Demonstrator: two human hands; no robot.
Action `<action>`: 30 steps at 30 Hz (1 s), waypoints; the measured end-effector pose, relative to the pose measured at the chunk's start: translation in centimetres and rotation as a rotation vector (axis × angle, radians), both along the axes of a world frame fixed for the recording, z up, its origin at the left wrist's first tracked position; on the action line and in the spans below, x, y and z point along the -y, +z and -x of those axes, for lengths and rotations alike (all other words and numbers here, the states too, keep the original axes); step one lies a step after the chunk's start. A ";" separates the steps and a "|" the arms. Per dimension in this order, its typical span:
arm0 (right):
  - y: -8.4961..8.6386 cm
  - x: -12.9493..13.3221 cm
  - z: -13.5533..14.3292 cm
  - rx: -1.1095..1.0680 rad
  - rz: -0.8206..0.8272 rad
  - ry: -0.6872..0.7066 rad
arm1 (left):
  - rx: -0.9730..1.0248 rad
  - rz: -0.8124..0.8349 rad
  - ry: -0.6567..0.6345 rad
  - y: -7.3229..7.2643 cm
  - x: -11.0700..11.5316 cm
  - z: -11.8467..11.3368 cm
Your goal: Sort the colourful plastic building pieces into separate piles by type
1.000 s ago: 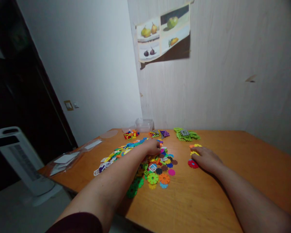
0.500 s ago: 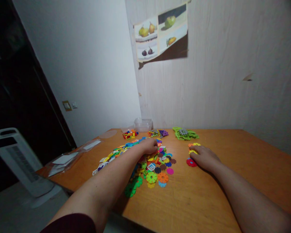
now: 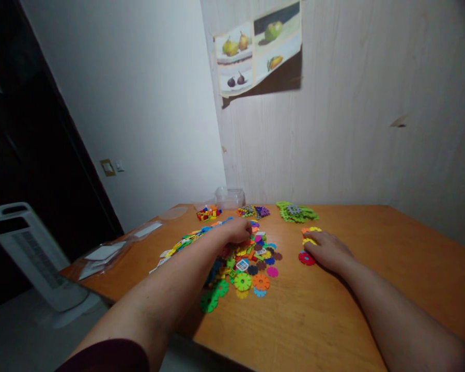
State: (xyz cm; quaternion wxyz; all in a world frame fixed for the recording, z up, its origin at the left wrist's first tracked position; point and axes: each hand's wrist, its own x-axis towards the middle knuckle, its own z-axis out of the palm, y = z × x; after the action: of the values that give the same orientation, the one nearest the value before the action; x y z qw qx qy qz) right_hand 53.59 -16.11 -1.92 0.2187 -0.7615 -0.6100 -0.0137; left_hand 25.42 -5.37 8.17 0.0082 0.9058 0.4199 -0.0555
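My left hand [image 3: 240, 231] reaches into a heap of colourful plastic pieces [image 3: 251, 256]; its fingers are curled and turned away, so what they grip is hidden. Flower-shaped notched discs lie at the near side of the heap, among them a lime green disc [image 3: 242, 281], an orange disc [image 3: 261, 281] and a green disc [image 3: 208, 301]. Farther right, my right hand [image 3: 328, 250] is low on the table, thumb and forefinger closed about a yellow notched disc [image 3: 308, 241]. Just below its thumb is a red disc [image 3: 306, 258].
Behind the heap are small red and yellow pieces [image 3: 208, 213], a purple and grey cluster [image 3: 253, 211], linked lime green pieces [image 3: 297, 212] and a clear plastic container [image 3: 230, 198]. Clear bags [image 3: 103, 257] lie along the table's left edge. A white tower fan [image 3: 33, 263] stands on the floor.
The view has shifted very slightly. My left hand stays at the heap and my right hand stays at the discs, with hardly any visible movement.
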 end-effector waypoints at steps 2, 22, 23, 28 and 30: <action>0.1 0.0 0.0 -0.004 0.004 -0.001 | 0.007 0.011 0.002 0.1 -0.3 0.3; 0.5 0.3 0.2 -0.001 0.021 -0.001 | -0.105 -0.037 -0.028 0.1 -0.4 0.5; 0.5 0.3 0.2 -0.003 0.024 0.003 | -0.100 -0.032 -0.024 0.1 -0.4 0.5; 0.8 0.4 0.4 -0.014 0.032 0.003 | -0.110 0.021 -0.056 0.1 -0.6 0.2; 0.9 0.5 0.4 -0.014 0.033 -0.002 | -0.132 0.065 -0.039 0.1 -0.7 0.2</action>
State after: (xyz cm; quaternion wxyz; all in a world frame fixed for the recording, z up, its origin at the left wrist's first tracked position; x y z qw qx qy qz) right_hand 53.14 -16.56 -1.05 0.2104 -0.7657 -0.6078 0.0014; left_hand 25.25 -4.71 8.24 0.0089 0.9075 0.3996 -0.1290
